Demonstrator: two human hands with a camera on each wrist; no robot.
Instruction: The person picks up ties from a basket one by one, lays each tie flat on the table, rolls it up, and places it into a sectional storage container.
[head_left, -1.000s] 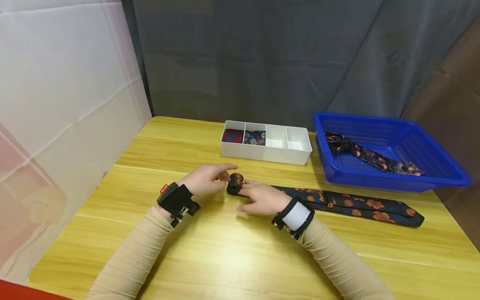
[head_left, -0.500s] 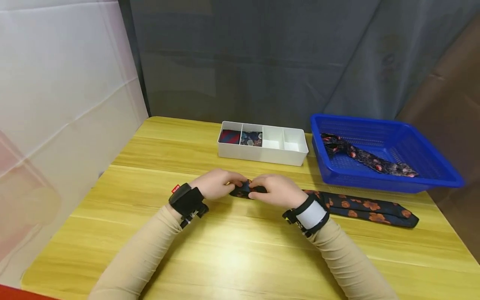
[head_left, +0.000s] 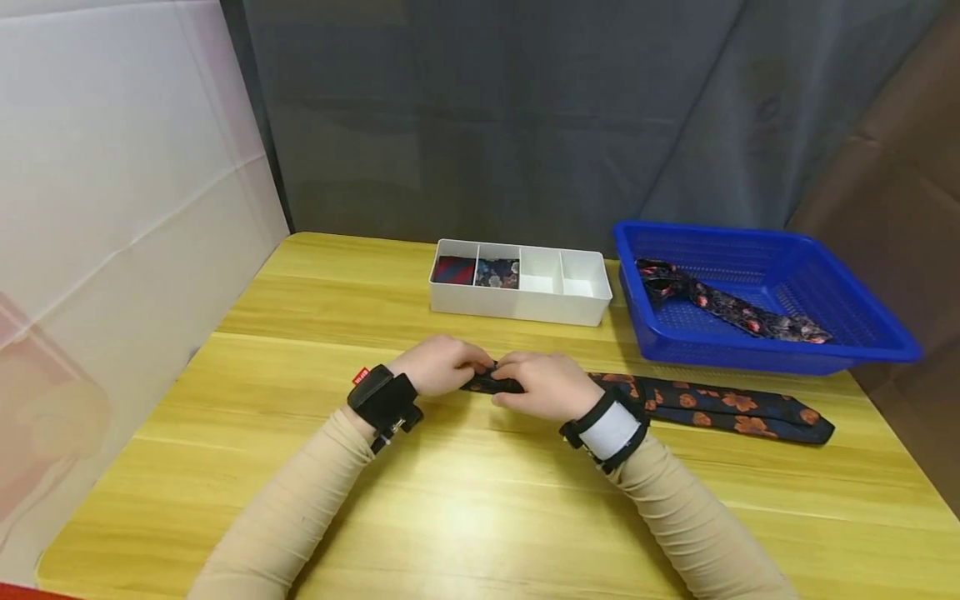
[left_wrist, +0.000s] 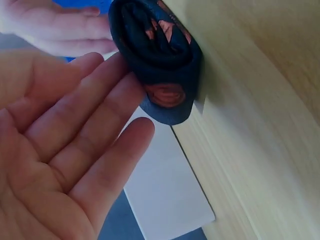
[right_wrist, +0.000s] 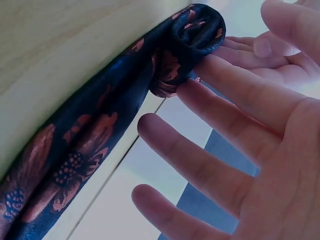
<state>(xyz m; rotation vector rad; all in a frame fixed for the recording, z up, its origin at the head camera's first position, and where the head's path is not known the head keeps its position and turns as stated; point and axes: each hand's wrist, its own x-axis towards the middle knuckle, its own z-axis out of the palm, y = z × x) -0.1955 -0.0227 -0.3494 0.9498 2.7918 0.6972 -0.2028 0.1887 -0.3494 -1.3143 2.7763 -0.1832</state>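
Observation:
A dark navy tie (head_left: 738,404) with orange flowers lies lengthwise on the table, its left end wound into a roll (left_wrist: 167,95). My left hand (head_left: 437,367) is at the roll's left side, fingertips touching it. In the left wrist view those fingers are nearly straight and the thumb is off the roll. From the other side my right hand (head_left: 551,385) reaches it. The right wrist view shows its extended fingers (right_wrist: 235,90) against the roll (right_wrist: 200,30), thumb apart. Both hands partly cover the roll in the head view.
Behind the hands stands a white divided box (head_left: 517,306); a striped red-and-blue roll (head_left: 454,270) and a floral roll (head_left: 498,273) fill its two left compartments. At right, a blue basket (head_left: 757,350) holds another floral tie (head_left: 738,312).
The left hand has moved right to the roll, and both hands now meet around it. The roll, standing taller a second ago, now sits lower and mostly hidden. The view has shifted slightly.

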